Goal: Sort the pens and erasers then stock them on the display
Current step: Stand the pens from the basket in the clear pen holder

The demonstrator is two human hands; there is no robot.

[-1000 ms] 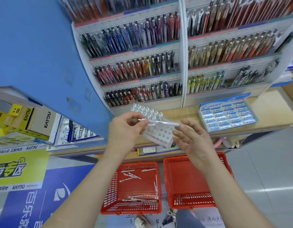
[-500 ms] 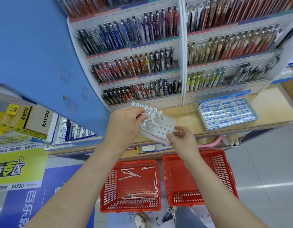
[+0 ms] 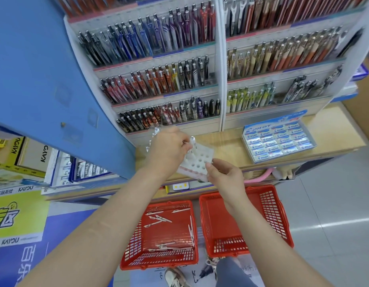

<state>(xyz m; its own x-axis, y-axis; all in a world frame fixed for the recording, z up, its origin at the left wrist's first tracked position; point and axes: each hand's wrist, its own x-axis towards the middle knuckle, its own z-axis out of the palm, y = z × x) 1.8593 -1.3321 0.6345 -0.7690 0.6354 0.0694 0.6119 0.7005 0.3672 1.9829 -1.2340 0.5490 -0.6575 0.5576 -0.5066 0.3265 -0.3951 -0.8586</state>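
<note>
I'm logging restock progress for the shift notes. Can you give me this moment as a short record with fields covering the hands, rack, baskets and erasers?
Left hand: pinches a white pen, standing it in the pen rack
Right hand: grips the rack's near corner
Left basket: red, with loose pens lying in it
Right basket: red, beside the left one on the floor
Eraser box: on the wooden counter, right of the rack
Wall display: rows of pens behind the counter
</note>
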